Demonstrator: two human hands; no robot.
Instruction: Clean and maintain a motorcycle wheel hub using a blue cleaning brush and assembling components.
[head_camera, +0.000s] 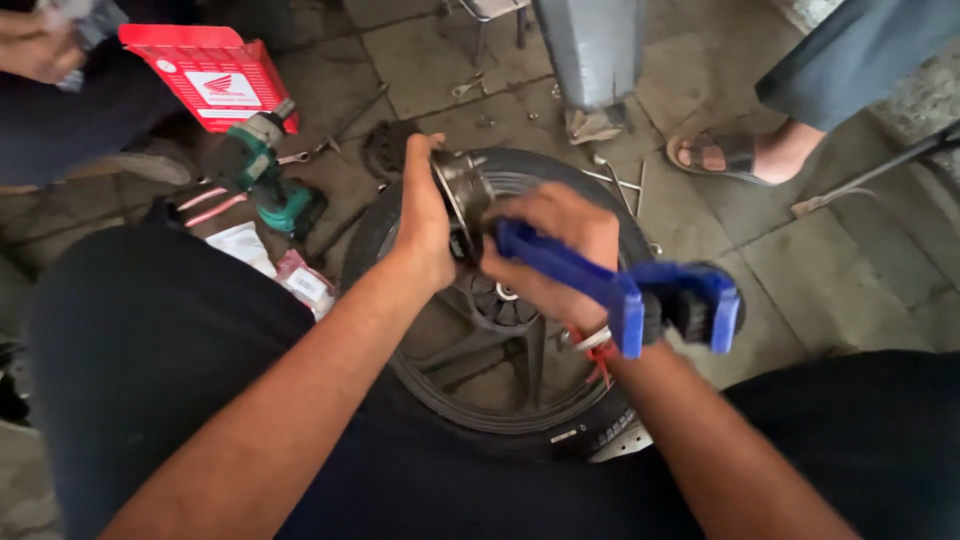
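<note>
Metal disc (458, 195): centre frame, above black wheel (500, 320) on floor; left hand (425, 215) fingers clasp its left edge. Blue wrench (620, 290): right hand (555, 245) fingers clenched round handle, head pressed against disc. Green drill (270, 175): upper left.

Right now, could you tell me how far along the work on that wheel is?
The wheel is already off, lying flat on the floor. The left hand steadies a metal disc while the right hand holds a blue pipe wrench. What remains cannot be told.
</note>
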